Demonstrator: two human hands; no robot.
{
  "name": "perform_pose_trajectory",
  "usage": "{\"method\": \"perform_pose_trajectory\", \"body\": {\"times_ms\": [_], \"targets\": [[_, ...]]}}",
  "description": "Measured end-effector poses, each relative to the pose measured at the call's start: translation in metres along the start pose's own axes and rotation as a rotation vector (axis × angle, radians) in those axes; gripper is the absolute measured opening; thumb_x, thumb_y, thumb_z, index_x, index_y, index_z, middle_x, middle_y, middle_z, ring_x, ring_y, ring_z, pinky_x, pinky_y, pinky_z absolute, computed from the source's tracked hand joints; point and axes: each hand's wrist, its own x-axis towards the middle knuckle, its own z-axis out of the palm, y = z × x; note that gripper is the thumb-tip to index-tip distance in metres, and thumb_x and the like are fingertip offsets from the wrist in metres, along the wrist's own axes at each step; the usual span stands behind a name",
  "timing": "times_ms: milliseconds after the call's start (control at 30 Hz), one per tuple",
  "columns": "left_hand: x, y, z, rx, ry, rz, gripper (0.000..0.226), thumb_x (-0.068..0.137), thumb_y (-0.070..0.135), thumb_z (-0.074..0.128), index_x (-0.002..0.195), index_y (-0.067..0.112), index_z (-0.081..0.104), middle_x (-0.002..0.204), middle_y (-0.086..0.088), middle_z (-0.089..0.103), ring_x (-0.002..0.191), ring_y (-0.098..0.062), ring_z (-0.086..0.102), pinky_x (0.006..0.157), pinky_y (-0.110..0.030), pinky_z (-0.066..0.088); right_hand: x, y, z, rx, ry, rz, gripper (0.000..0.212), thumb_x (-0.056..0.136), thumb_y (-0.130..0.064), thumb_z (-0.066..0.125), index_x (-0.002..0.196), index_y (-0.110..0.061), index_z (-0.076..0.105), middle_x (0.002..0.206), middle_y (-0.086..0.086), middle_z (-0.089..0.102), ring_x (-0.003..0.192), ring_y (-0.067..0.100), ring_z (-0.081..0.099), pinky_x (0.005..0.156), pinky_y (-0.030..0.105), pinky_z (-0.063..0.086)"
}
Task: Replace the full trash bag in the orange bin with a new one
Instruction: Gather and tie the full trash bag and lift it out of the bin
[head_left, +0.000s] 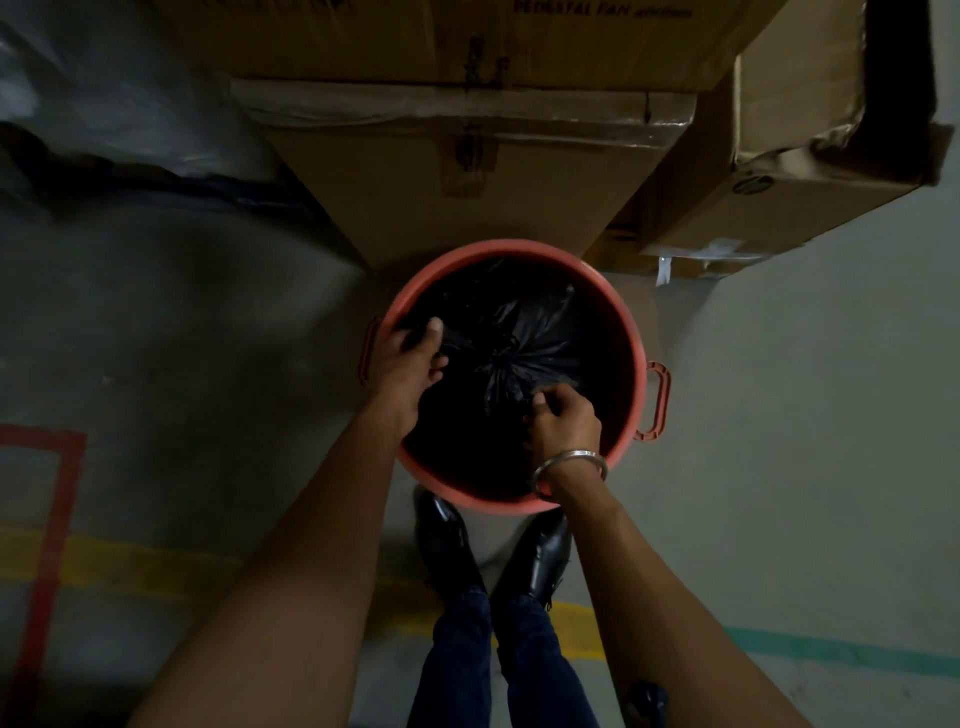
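Black and shiny, the trash bag (519, 353) sits inside the orange bin (636, 332) in the middle of the frame, its top bunched into a knot. The left hand (410, 364) rests on the bag at the bin's left side, fingers curled into the plastic. The right hand (563, 421), lower right in the bin, pinches a fold of the bag. A bangle (569, 467) is on that wrist. 2 black shoes (447, 540) stand just below the bin. Cardboard boxes (467, 171) fill the top.

Orange bin (631, 332), black bag (524, 332)

My shoes (441, 535) are glossy black, my trousers (462, 670) dark blue, the boxes (467, 197) plain brown.
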Motion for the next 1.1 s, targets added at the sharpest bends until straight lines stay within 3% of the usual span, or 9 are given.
{"method": "perform_pose_trajectory", "body": {"times_ms": [100,200,267,333,467,633,833,1000,1100], "targets": [[-0.006,-0.002,0.007,-0.128,-0.077,-0.083,0.010,0.082,0.021,0.078,0.086,0.021,0.068,0.067,0.012,0.068,0.060,-0.003,0.057,0.058,-0.019,0.051,-0.002,0.001,-0.006,-0.095,-0.093,-0.033,0.023,0.083,-0.042,0.065,0.084,-0.019,0.068,0.078,0.004,0.071,0.075,0.024,0.068,0.073,0.044,0.058],[-0.008,-0.010,0.014,0.029,-0.130,-0.079,0.026,0.076,0.025,0.083,0.097,0.021,0.069,0.090,0.006,0.072,0.076,-0.009,0.067,0.069,-0.024,0.052,-0.003,0.001,-0.010,-0.323,-0.183,-0.144,0.027,0.084,-0.041,0.065,0.096,-0.017,0.069,0.090,0.007,0.072,0.086,0.027,0.068,0.074,0.036,0.055],[-0.006,-0.013,0.018,0.273,-0.029,0.042,0.033,0.077,0.035,0.081,0.103,0.018,0.071,0.097,0.002,0.073,0.087,-0.017,0.069,0.076,-0.028,0.056,-0.005,0.001,-0.012,-0.541,-0.155,-0.286,0.025,0.088,-0.040,0.059,0.095,-0.016,0.062,0.088,0.013,0.070,0.084,0.037,0.065,0.061,0.033,0.045],[-0.002,-0.012,0.022,0.466,0.146,0.131,0.034,0.078,0.042,0.078,0.095,0.014,0.071,0.085,-0.002,0.073,0.075,-0.017,0.070,0.068,-0.027,0.055,-0.007,0.001,-0.012,-0.624,-0.088,-0.397,0.025,0.093,-0.036,0.051,0.098,-0.012,0.053,0.082,0.020,0.067,0.076,0.043,0.063,0.054,0.034,0.036],[0.009,-0.010,0.032,0.424,0.181,0.149,0.024,0.083,0.031,0.077,0.074,0.013,0.064,0.065,-0.004,0.068,0.041,-0.003,0.060,0.037,-0.018,0.045,-0.017,-0.001,-0.009,-0.574,-0.006,-0.514,0.016,0.093,-0.024,0.052,0.094,-0.008,0.051,0.067,0.019,0.065,0.062,0.044,0.061,0.048,0.036,0.034],[0.015,-0.015,0.030,0.458,0.222,0.162,0.029,0.081,0.032,0.078,0.062,0.023,0.058,0.068,-0.010,0.071,0.061,-0.022,0.070,0.063,-0.033,0.059,-0.024,0.009,-0.007,-0.532,0.031,-0.494,0.018,0.091,-0.022,0.057,0.089,-0.005,0.053,0.065,0.021,0.063,0.062,0.046,0.060,0.047,0.037,0.035],[0.018,-0.017,0.028,0.267,0.269,0.111,0.026,0.087,0.017,0.072,0.071,0.009,0.054,0.057,-0.006,0.057,0.032,0.000,0.053,0.033,-0.014,0.044,-0.022,0.020,-0.010,-0.540,-0.021,-0.507,0.016,0.090,-0.021,0.058,0.090,-0.006,0.055,0.065,0.019,0.064,0.064,0.045,0.061,0.048,0.034,0.031],[0.020,-0.017,0.026,0.233,0.319,0.132,0.034,0.087,0.014,0.073,0.063,0.018,0.049,0.056,-0.003,0.054,0.028,0.003,0.049,0.042,-0.021,0.050,-0.022,0.028,-0.020,-0.555,-0.016,-0.526,0.015,0.089,-0.020,0.059,0.088,-0.006,0.054,0.062,0.018,0.062,0.062,0.045,0.060,0.047,0.033,0.029],[0.023,-0.016,0.023,0.256,0.342,0.127,0.027,0.085,0.019,0.075,0.068,0.015,0.055,0.065,-0.010,0.063,0.042,-0.005,0.061,0.057,-0.033,0.058,-0.019,0.026,-0.021,-0.581,-0.052,-0.509,0.012,0.090,-0.019,0.056,0.092,-0.007,0.054,0.068,0.016,0.066,0.067,0.044,0.062,0.049,0.037,0.037]]}}
